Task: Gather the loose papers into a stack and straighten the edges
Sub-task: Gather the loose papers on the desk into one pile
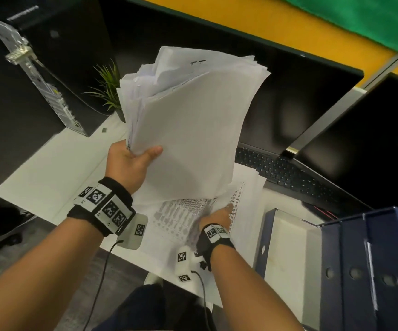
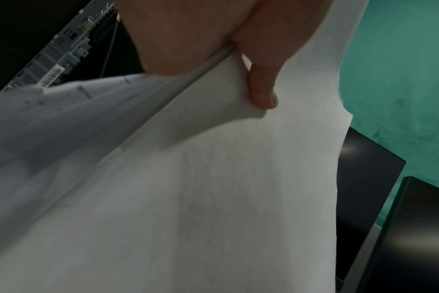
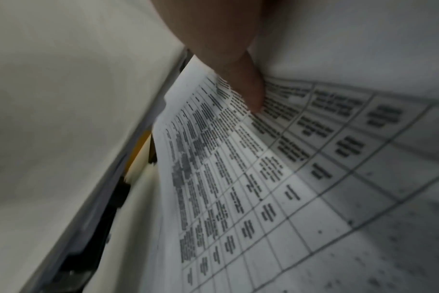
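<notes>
My left hand (image 1: pixel 133 161) holds a thick, uneven bundle of white papers (image 1: pixel 193 120) up above the desk, thumb (image 2: pixel 261 83) pressed on the front sheet (image 2: pixel 213 178) and fingers behind it. The sheets fan out at the top and their edges do not line up. Lower right, my right hand (image 1: pixel 217 216) pinches printed sheets (image 1: pixel 181 211) that lie on the desk below the bundle. Its thumb (image 3: pixel 246 79) sits on a sheet with a printed table (image 3: pixel 288 178), which curves upward; the other fingers are hidden under the paper.
The white desk (image 1: pixel 49 175) carries a black keyboard (image 1: pixel 284 173) to the right, two dark monitors (image 1: pixel 300 99) behind, and a small green plant (image 1: pixel 108 89). Blue binders (image 1: pixel 372 271) and an open blue box (image 1: pixel 288 254) stand at the right. A computer tower (image 1: pixel 38 75) stands far left.
</notes>
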Demonstrator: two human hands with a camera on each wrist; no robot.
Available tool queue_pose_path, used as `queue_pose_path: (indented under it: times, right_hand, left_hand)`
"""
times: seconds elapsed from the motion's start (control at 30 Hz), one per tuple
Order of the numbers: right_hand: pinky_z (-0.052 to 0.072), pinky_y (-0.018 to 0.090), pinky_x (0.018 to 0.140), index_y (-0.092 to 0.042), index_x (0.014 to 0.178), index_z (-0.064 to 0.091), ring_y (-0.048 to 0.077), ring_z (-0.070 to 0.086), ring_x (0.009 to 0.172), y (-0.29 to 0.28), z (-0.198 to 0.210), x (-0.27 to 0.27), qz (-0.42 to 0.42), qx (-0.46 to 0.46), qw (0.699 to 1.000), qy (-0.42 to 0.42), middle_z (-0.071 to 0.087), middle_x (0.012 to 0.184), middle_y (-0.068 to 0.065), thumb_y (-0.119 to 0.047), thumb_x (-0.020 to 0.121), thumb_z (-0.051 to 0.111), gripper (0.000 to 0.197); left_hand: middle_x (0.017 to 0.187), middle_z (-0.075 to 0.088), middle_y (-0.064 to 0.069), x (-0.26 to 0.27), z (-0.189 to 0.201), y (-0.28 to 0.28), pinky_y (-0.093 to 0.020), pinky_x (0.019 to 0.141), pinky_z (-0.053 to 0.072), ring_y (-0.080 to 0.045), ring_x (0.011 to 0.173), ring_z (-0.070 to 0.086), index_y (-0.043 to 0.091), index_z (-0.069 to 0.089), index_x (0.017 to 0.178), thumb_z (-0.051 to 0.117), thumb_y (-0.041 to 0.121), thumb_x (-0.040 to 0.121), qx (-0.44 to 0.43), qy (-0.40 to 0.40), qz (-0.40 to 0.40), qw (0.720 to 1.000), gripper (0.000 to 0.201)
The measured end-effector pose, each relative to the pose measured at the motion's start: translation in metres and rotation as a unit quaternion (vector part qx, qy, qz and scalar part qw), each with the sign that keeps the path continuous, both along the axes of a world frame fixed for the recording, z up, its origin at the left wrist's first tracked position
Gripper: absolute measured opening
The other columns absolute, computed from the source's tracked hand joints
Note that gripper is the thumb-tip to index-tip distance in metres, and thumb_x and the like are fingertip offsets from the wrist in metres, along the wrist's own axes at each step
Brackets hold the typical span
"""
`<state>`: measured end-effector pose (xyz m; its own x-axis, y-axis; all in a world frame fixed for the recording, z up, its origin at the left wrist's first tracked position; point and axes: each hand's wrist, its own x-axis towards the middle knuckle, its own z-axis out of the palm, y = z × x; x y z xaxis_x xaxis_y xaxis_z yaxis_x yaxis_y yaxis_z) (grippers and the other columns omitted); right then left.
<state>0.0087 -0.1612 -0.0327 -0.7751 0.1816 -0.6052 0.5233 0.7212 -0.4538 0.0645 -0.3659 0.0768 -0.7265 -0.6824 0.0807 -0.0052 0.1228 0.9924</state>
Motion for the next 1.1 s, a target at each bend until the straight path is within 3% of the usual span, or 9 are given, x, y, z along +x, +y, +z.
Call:
queue_pose_path:
  times: [0.13, 0.2, 0.33, 0.53, 0.67, 0.8, 0.9, 0.97, 1.1]
  right_hand:
    - [0.053, 0.044, 0.093, -0.009, 0.146, 0.032, 0.036, 0.058, 0.115, 0.045, -0.003, -0.015, 0.005, 0.069, 0.997, 0.035, 0.058, 0.127, 0.02, -0.012, 0.085, 0.065, 0.07]
    - [0.05, 0.048, 0.097, -0.01, 0.141, 0.039, 0.037, 0.047, 0.125, 0.06, 0.001, -0.021, 0.021, 0.129, 0.991, 0.04, 0.05, 0.135, 0.016, -0.031, 0.078, 0.074, 0.075]
    - [0.035, 0.051, 0.107, -0.012, 0.147, 0.025, 0.034, 0.026, 0.139, 0.056, 0.003, -0.025, 0.055, 0.147, 0.988, 0.001, 0.027, 0.15, 0.014, -0.048, 0.065, 0.083, 0.106]
    - [0.042, 0.052, 0.104, -0.01, 0.152, 0.008, 0.035, 0.045, 0.13, 0.052, -0.005, -0.03, 0.001, 0.081, 0.997, -0.003, 0.042, 0.143, 0.018, -0.037, 0.063, 0.089, 0.123]
    - [0.055, 0.039, 0.08, -0.005, 0.133, 0.041, 0.036, 0.064, 0.102, 0.057, -0.001, -0.029, -0.053, 0.02, 0.998, 0.036, 0.061, 0.12, 0.02, -0.018, 0.075, 0.081, 0.072]
    - [0.053, 0.03, 0.079, 0.001, 0.112, 0.058, 0.032, 0.066, 0.096, 0.071, 0.018, -0.028, 0.008, 0.025, 0.994, 0.107, 0.067, 0.108, 0.019, -0.002, 0.084, 0.064, 0.029]
    - [0.05, 0.032, 0.087, -0.003, 0.122, 0.056, 0.032, 0.062, 0.104, 0.083, 0.047, -0.028, 0.038, 0.009, 0.985, 0.169, 0.066, 0.111, 0.018, -0.01, 0.091, 0.06, 0.032]
    - [0.053, 0.04, 0.09, -0.013, 0.117, 0.057, 0.033, 0.062, 0.098, 0.092, 0.071, -0.029, 0.051, 0.013, 0.978, 0.201, 0.066, 0.104, 0.015, -0.019, 0.094, 0.059, 0.024]
    - [0.053, 0.037, 0.071, -0.02, 0.094, 0.06, 0.014, 0.052, 0.067, 0.111, 0.134, -0.034, 0.089, 0.074, 0.939, 0.323, 0.058, 0.073, -0.005, -0.019, 0.095, 0.057, 0.004]
  left_hand:
    - [0.095, 0.077, 0.006, 0.004, 0.003, -0.008, -0.028, 0.077, 0.059, -0.013, 0.089, 0.074, 0.013, 0.073, 0.11, 0.083, 0.025, 0.079, 0.005, -0.008, 0.001, 1.0, 0.034]
    - [0.088, 0.077, 0.014, 0.007, 0.004, -0.01, -0.022, 0.074, 0.058, -0.006, 0.085, 0.074, 0.02, 0.074, 0.102, 0.082, 0.021, 0.08, 0.0, -0.012, -0.004, 1.0, 0.023]
    - [0.083, 0.075, 0.025, 0.008, 0.005, -0.009, -0.015, 0.071, 0.056, 0.002, 0.08, 0.073, 0.018, 0.072, 0.104, 0.081, 0.015, 0.081, -0.006, -0.008, -0.001, 1.0, 0.025]
    - [0.087, 0.077, 0.019, 0.008, 0.013, -0.016, -0.019, 0.074, 0.057, -0.005, 0.084, 0.074, 0.025, 0.073, 0.095, 0.083, 0.019, 0.079, -0.01, -0.012, -0.004, 1.0, 0.02]
    - [0.078, 0.077, 0.016, 0.012, 0.015, -0.013, -0.017, 0.064, 0.056, -0.004, 0.071, 0.073, 0.021, 0.073, 0.094, 0.081, 0.016, 0.079, 0.027, -0.02, -0.008, 0.999, 0.018]
    - [0.069, 0.076, 0.012, 0.02, -0.006, -0.009, -0.016, 0.053, 0.053, -0.004, 0.059, 0.071, 0.01, 0.07, 0.103, 0.079, 0.013, 0.08, 0.092, -0.081, -0.018, 0.992, 0.025]
    - [0.09, 0.078, -0.005, 0.027, -0.041, -0.009, -0.038, 0.074, 0.059, -0.028, 0.085, 0.074, 0.011, 0.071, 0.107, 0.087, 0.022, 0.071, 0.16, -0.161, -0.02, 0.974, 0.041]
    - [0.092, 0.077, -0.012, 0.031, -0.064, -0.009, -0.049, 0.082, 0.057, -0.039, 0.09, 0.072, 0.009, 0.071, 0.101, 0.09, 0.025, 0.06, 0.202, -0.217, -0.011, 0.955, 0.048]
    - [0.093, 0.076, -0.019, 0.038, -0.104, -0.006, -0.057, 0.086, 0.057, -0.041, 0.087, 0.072, 0.001, 0.071, 0.101, 0.096, 0.047, 0.03, 0.198, -0.336, -0.028, 0.92, 0.088]
